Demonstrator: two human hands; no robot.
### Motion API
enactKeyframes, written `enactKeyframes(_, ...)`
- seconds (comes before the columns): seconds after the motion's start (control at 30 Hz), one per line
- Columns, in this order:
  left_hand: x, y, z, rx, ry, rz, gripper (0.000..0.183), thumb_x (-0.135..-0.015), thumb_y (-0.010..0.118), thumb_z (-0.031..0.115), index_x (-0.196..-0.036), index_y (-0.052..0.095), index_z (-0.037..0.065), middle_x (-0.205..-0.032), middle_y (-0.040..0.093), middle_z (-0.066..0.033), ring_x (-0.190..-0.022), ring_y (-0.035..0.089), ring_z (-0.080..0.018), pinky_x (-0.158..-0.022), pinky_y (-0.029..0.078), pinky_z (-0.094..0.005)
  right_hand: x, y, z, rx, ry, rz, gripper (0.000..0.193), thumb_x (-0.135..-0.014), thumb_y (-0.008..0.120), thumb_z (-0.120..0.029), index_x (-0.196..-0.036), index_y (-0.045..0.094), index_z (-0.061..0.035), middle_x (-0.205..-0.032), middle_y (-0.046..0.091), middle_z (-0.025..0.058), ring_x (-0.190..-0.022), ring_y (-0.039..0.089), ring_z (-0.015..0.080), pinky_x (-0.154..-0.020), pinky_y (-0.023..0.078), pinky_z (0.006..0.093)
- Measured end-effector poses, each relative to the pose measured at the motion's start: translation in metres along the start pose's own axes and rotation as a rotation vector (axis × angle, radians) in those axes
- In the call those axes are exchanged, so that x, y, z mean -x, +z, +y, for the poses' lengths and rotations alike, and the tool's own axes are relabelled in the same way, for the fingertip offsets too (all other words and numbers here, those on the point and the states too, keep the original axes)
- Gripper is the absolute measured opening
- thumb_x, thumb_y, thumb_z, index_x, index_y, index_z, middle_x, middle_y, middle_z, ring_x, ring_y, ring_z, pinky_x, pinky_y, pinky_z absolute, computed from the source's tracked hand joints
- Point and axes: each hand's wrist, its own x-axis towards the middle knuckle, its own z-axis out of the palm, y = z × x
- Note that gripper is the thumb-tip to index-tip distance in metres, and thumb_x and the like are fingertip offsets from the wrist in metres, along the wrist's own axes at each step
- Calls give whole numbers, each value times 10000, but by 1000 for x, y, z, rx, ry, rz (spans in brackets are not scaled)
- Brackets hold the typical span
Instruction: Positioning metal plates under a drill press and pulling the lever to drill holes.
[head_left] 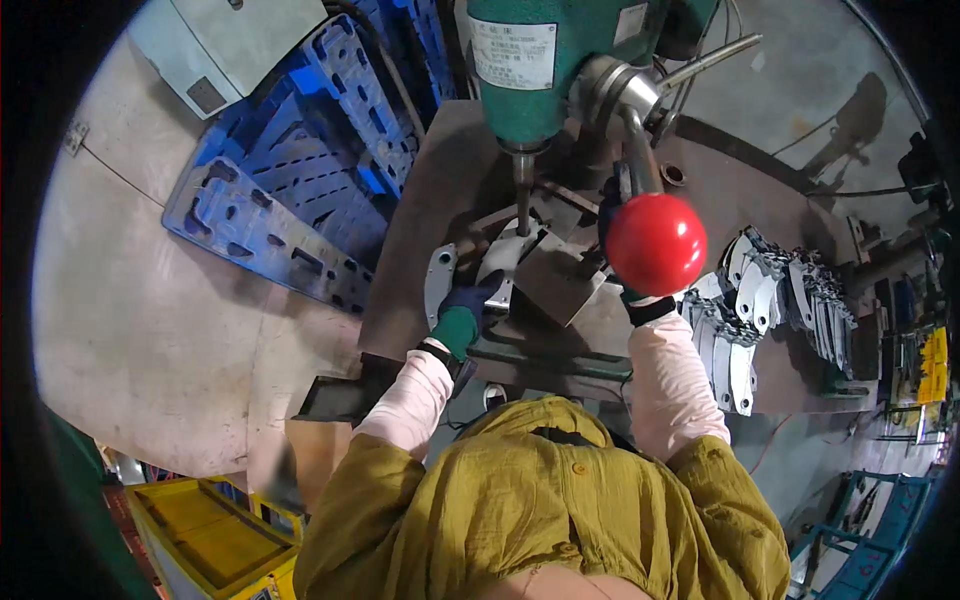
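Observation:
My left hand (466, 304), in a dark blue and green glove, presses on a curved grey metal plate (508, 256) lying under the drill bit (522, 196) of a green drill press (525, 70). My right hand (612, 215), also gloved, reaches up behind the red ball knob (656, 244) of the feed lever; the knob hides most of it, so its grip on the lever is not visible. Another curved metal plate (439, 280) lies just left of my left hand.
A stack of several curved metal plates (770, 295) lies on the brown worktable (430, 200) to the right. Blue plastic pallets (300, 170) lean at the left. A yellow crate (195, 530) sits at the lower left on the floor.

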Motion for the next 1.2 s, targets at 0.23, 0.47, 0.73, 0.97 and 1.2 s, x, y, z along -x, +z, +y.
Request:
enactKeyframes(0.23, -19, -11, -17, -55, 322, -52, 573, -761, 760, 549, -1026, 676, 47, -917, 696, -95, -680, 659, -212, -628, 538, -357, -56, -20, 19, 504, -390, -14, 555, -737, 726, -216, -1263, 558, -158, -938, 620, 104, -807, 621, 327, -673, 493, 449)
enactKeyframes(0.47, 10, -1, 8, -222, 101, 51, 532, -784, 749, 511, -1090, 626, 93, -882, 681, -93, -615, 652, -211, -538, 532, -333, -157, -55, 33, 689, -561, -208, 614, -763, 703, -237, -1341, 493, -250, -999, 641, 48, -862, 642, 285, -679, 511, 446)
enactKeyframes(0.73, 30, 13, 9, -129, 189, 106, 636, -735, 797, 515, -1130, 636, 44, -885, 698, -103, -656, 682, -231, -561, 559, -383, -80, -34, 11, 290, -386, -29, 284, -814, 670, -294, -1055, 636, -146, -834, 649, 128, -727, 634, 354, -605, 505, 479)
enactKeyframes(0.97, 15, 8, 10, -4, 40, -7, 502, -799, 770, 415, -1169, 596, 124, -862, 674, -95, -632, 661, -249, -545, 562, -412, -24, -34, -65, 10, 397, -340, 232, -850, 663, -311, -916, 702, -91, -820, 691, 152, -736, 682, 309, -629, 521, 383)
enactKeyframes(1.2, 9, 10, 5, -279, 211, 2, 428, -876, 679, 407, -1214, 625, 149, -877, 681, -55, -633, 648, -217, -537, 530, -347, -14, -56, -142, -843, 603, -569, 334, -899, 597, -267, -1078, 655, 8, -891, 699, 116, -696, 671, 216, -655, 555, 331)
